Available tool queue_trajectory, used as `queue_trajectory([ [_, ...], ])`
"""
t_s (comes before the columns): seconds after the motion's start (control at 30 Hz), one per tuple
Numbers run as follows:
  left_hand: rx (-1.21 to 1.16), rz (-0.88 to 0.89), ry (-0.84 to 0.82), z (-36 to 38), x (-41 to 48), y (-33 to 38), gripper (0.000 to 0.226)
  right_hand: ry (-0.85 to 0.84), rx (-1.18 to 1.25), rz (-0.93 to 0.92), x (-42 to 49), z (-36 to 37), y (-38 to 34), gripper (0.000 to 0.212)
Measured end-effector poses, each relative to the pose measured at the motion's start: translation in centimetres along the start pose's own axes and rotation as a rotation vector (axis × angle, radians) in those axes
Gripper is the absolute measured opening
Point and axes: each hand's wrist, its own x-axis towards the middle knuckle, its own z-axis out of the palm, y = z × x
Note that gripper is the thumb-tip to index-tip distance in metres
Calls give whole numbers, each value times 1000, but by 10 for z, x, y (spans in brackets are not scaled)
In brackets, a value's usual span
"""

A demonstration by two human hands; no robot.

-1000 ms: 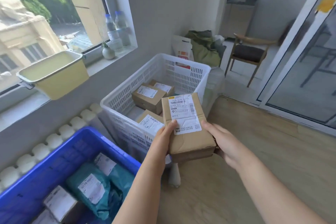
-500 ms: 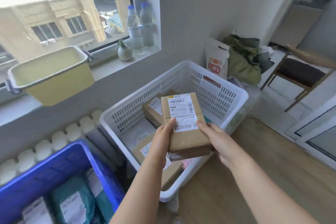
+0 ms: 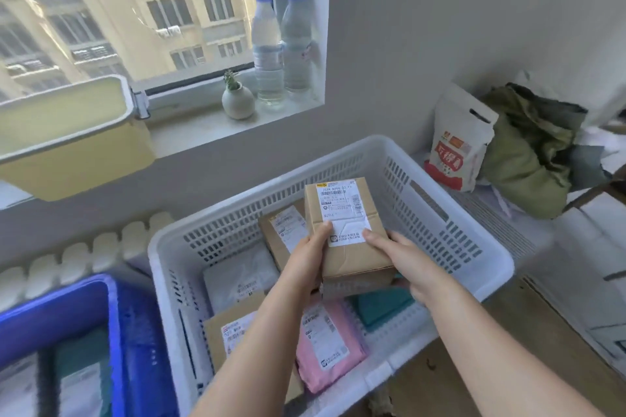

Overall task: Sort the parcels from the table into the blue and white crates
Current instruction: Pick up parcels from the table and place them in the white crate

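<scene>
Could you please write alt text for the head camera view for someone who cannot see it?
The left hand and right hand hold a cardboard parcel with a white label above a white crate holding other boxes and a pink mailer. A blue crate stands to its left; two water bottles stand on the windowsill behind.

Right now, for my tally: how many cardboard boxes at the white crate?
3: held box between left hand and right hand; rear box behind it; front box near-left in crate. More may be hidden.
</scene>
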Motion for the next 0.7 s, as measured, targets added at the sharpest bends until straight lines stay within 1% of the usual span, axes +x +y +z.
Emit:
queue_trajectory([
  [0.1, 22, -1, 115, 17, 22, 5, 30, -90, -30, 11, 35, -20, -10, 49],
  [0.17, 40, -15, 183, 32, 40, 9, 33, -148, -62, 26, 63, -38, -21, 55],
  [0.23, 75, -35, 215, 39, 54, 8, 41, -188, -98, 27, 86, -48, -27, 62],
  [0.33, 192, -35, 291, 44, 75, 9, 59, -228, -140, 34, 115, -56, -37, 63],
  [0.37, 230, -43, 341, 43, 83, 6, 62, -248, -154, 44, 128, -58, -38, 64],
  [0.4, 277, -49, 391, 41, 88, 5, 61, -250, -171, 46, 137, -59, -41, 67],
  [0.43, 344, -71, 455, 37, 98, -2, 56, -261, -191, 65, 151, -59, -41, 71],
  [0.47, 465, -76, 496, 32, 98, -5, 53, -252, -202, 62, 154, -59, -41, 74],
  [0.53, 778, -111, 522, 21, 110, -17, 55, -258, -233, 73, 172, -58, -36, 79],
  [0.6, 1002, -145, 486, 10, 121, -29, 62, -264, -269, 89, 187, -56, -29, 89],
  [0.7, 1160, -185, 399, -3, 132, -45, 73, -284, -243, 109, 205, -55, -13, 108],
])
